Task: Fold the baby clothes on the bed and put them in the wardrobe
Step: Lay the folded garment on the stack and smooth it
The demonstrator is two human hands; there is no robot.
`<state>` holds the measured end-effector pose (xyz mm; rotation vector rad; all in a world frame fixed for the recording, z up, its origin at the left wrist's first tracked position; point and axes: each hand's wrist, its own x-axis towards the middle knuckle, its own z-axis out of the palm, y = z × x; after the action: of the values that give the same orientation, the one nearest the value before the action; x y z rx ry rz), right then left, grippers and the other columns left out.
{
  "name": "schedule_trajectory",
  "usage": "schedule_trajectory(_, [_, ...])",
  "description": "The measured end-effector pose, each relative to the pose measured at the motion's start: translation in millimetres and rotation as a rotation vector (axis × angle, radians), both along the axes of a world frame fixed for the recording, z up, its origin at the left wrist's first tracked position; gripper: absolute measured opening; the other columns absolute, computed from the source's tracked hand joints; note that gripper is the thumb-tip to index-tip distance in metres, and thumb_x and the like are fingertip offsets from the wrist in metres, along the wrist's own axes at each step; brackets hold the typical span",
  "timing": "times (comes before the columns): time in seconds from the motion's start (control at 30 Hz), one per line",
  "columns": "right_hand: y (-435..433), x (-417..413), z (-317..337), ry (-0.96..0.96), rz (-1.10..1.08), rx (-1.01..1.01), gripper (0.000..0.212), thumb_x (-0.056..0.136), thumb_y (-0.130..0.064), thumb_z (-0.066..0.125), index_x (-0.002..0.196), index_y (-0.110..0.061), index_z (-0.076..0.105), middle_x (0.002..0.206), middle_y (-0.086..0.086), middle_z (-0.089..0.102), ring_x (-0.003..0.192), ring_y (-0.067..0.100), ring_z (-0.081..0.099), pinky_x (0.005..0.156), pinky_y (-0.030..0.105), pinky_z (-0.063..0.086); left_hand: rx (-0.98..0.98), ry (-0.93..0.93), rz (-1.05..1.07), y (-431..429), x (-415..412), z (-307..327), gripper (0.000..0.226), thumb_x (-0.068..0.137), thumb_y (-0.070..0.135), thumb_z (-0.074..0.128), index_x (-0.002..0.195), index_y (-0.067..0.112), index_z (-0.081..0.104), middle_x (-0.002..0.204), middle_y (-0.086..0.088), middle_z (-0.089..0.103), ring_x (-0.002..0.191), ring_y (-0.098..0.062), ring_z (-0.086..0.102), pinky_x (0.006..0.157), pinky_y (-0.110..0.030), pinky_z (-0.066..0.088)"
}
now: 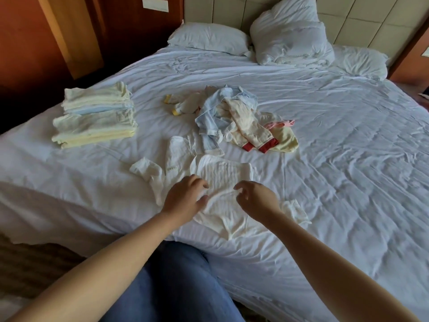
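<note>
Nearest the person, by the edge of the bed point(325, 135), the white garment point(222, 173) lies spread, with the left hand point(183, 196) and right hand point(257, 201) each pinching one end of a raised crease across its middle. An uneven pull would likely skew the fold or drag the hem off the mattress. Its long axis runs crosswise, from the near sleeve point(294, 212) on the right to the far sleeve point(145, 167) on the left. The neck seems to point away toward the loose heap point(232, 117), though white on white blurs it.
</note>
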<state>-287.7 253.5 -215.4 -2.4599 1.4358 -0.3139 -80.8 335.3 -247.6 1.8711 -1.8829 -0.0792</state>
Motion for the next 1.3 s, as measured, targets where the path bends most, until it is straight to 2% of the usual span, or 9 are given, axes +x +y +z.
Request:
schedule_trajectory(0.2, [-37.3, 71.6, 17.0, -0.019, 0.138, 0.001, 0.033, 0.089, -0.021, 0.05, 0.116, -0.033, 0.065, 0.117, -0.012, 0.066, 0.1, 0.01, 0.063, 0.07, 0.022, 0.039, 0.091, 0.086, 0.202, -29.0, 43.9, 0.9, 0.04, 0.091, 0.039, 0.059, 0.124, 0.019, 0.051, 0.123, 0.003, 0.056, 0.108, -0.02, 0.059, 0.08, -0.034, 0.049])
schedule_trajectory(0.33, [-68.1, 109.8, 11.0, -0.012, 0.208, 0.081, 0.032, 0.091, -0.022, 0.05, 0.118, -0.033, 0.064, 0.113, -0.011, 0.066, 0.102, 0.01, 0.062, 0.075, 0.024, 0.046, 0.183, 0.119, 0.271, -47.7, 57.8, -4.8, 0.042, 0.088, 0.051, 0.059, 0.117, 0.021, 0.052, 0.105, 0.005, 0.063, 0.094, -0.02, 0.064, 0.075, -0.034, 0.051])
schedule_trajectory(0.47, [-94.1, 140.8, -2.7, -0.007, 0.251, 0.119, 0.035, 0.09, -0.017, 0.049, 0.119, -0.03, 0.063, 0.108, -0.009, 0.069, 0.099, 0.012, 0.064, 0.08, 0.028, 0.05, 0.133, 0.152, 0.294, -57.0, 62.8, -15.0, 0.028, 0.083, 0.053, 0.06, 0.079, 0.026, 0.056, 0.08, 0.01, 0.056, 0.076, -0.012, 0.061, 0.066, -0.028, 0.046])
schedule_trajectory(0.53, [-104.8, 153.9, -10.1, 0.009, 0.264, 0.134, 0.037, 0.09, -0.016, 0.047, 0.12, -0.031, 0.062, 0.107, -0.008, 0.07, 0.098, 0.013, 0.064, 0.08, 0.03, 0.051, 0.074, 0.152, 0.306, -59.4, 64.6, -24.3, 0.025, 0.083, 0.048, 0.061, 0.072, 0.026, 0.055, 0.076, 0.011, 0.055, 0.071, -0.009, 0.059, 0.061, -0.025, 0.045])
schedule_trajectory(0.77, [-120.9, 180.0, -32.6, 0.032, 0.229, 0.135, 0.036, 0.089, -0.012, 0.046, 0.104, -0.031, 0.071, 0.11, -0.003, 0.067, 0.093, 0.015, 0.063, 0.072, 0.028, 0.048, -0.12, 0.227, 0.309, -61.8, 67.8, -42.7, 0.013, 0.082, 0.036, 0.06, 0.076, 0.025, 0.061, 0.072, 0.009, 0.06, 0.064, -0.009, 0.058, 0.056, -0.027, 0.046])
schedule_trajectory(0.93, [-124.3, 183.5, -22.0, 0.036, 0.201, 0.121, 0.023, 0.091, -0.023, 0.054, 0.102, -0.034, 0.071, 0.089, -0.01, 0.067, 0.085, 0.013, 0.064, 0.066, 0.026, 0.042, -0.094, 0.35, 0.362, -57.2, 66.8, -35.8, 0.013, 0.09, 0.033, 0.055, 0.084, 0.022, 0.057, 0.066, 0.007, 0.058, 0.059, -0.011, 0.054, 0.057, -0.028, 0.04])
schedule_trajectory(1.07, [-118.3, 181.3, -1.2, -0.118, 0.13, 0.22, 0.015, 0.088, -0.031, 0.051, 0.091, -0.038, 0.064, 0.069, -0.013, 0.069, 0.069, 0.005, 0.068, 0.071, 0.035, 0.056, -0.066, 0.606, 0.388, -52.5, 71.5, -20.5, 0.014, 0.098, 0.036, 0.051, 0.095, 0.023, 0.051, 0.068, 0.009, 0.056, 0.062, -0.011, 0.054, 0.061, -0.03, 0.039])
schedule_trajectory(1.2, [-108.0, 166.8, 22.4, -0.275, 0.147, 0.278, 0.01, 0.078, -0.038, 0.045, 0.081, -0.043, 0.054, 0.093, -0.005, 0.071, 0.086, 0.014, 0.07, 0.075, 0.048, 0.057, -0.236, 0.636, 0.315, -42.2, 68.5, 10.8, 0.011, 0.099, 0.031, 0.052, 0.094, 0.021, 0.051, 0.064, 0.01, 0.052, 0.058, -0.009, 0.051, 0.057, -0.031, 0.042])
schedule_trajectory(1.3, [-96.1, 144.9, 37.2, -0.238, 0.116, 0.173, 0.009, 0.089, -0.027, 0.052, 0.09, -0.035, 0.055, 0.106, -0.003, 0.07, 0.1, 0.017, 0.065, 0.081, 0.037, 0.053, -0.233, 0.594, 0.211, -32.0, 52.9, 31.8, 0.011, 0.1, 0.033, 0.052, 0.096, 0.022, 0.054, 0.062, 0.009, 0.054, 0.058, -0.01, 0.052, 0.054, -0.024, 0.04])
